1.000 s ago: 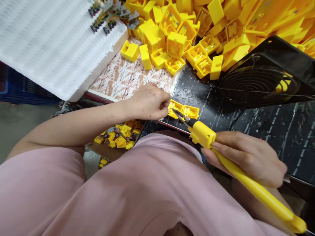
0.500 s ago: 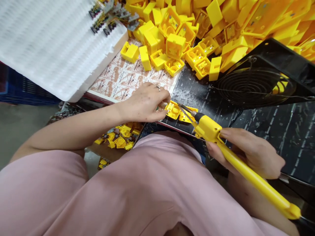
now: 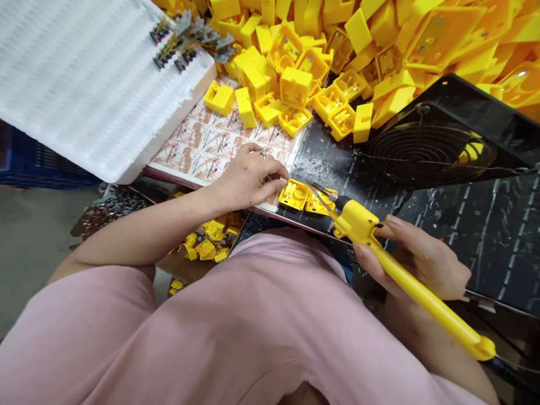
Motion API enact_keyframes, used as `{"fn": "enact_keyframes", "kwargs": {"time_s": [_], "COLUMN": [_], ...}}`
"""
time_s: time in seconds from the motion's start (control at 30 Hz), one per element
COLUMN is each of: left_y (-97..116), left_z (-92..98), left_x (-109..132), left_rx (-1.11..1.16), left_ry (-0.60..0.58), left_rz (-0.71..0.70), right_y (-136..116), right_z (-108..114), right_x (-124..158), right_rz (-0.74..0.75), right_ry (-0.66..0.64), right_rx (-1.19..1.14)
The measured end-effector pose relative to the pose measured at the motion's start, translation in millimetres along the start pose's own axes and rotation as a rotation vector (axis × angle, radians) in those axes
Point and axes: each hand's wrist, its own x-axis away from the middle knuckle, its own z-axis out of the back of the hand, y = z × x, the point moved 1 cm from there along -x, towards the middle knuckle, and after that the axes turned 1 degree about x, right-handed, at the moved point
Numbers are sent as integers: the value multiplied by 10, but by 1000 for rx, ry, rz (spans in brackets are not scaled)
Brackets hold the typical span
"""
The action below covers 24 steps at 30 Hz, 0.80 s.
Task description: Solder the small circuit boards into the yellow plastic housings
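Note:
My right hand (image 3: 415,261) is closed round the yellow soldering gun (image 3: 426,295), whose metal tip and thin feed tube point left over the table's front edge. Under that tip lies an open yellow casing in two halves, the left half (image 3: 294,194) and the right half (image 3: 320,201), insides up. My left hand (image 3: 252,175) is at the left half's edge, thumb and forefinger pinched together. Whatever those fingertips hold is too small to make out.
A large heap of yellow casings (image 3: 295,87) covers the back of the table. The black fan (image 3: 422,149) lies at the right. White foam (image 3: 97,84) with small wired parts (image 3: 185,42) is at the left; a blue crate (image 3: 50,163) stands below it.
My left fingers have drawn slightly away from the left casing half, showing more of it. My right hand has shifted a little left with the soldering gun. The whole view has shifted slightly.

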Motion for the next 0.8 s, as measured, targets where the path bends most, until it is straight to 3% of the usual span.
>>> {"fn": "enact_keyframes", "kwargs": {"time_s": [0.17, 0.23, 0.67, 0.8], "left_y": [94, 125, 174, 174], "left_z": [27, 35, 92, 87], "left_x": [-48, -61, -153, -172], "left_rx": [-84, -131, -234, -251], "left_ry": [-26, -47, -141, -148], "left_rz": [36, 27, -6, 2], "right_y": [-9, -15, -43, -1], "right_z": [15, 9, -70, 10], "right_x": [-11, -42, -229, -152], "right_rz": [31, 40, 217, 117], "right_ry": [-1, -61, -131, -211], "right_rx": [-110, -135, -167, -191]}}
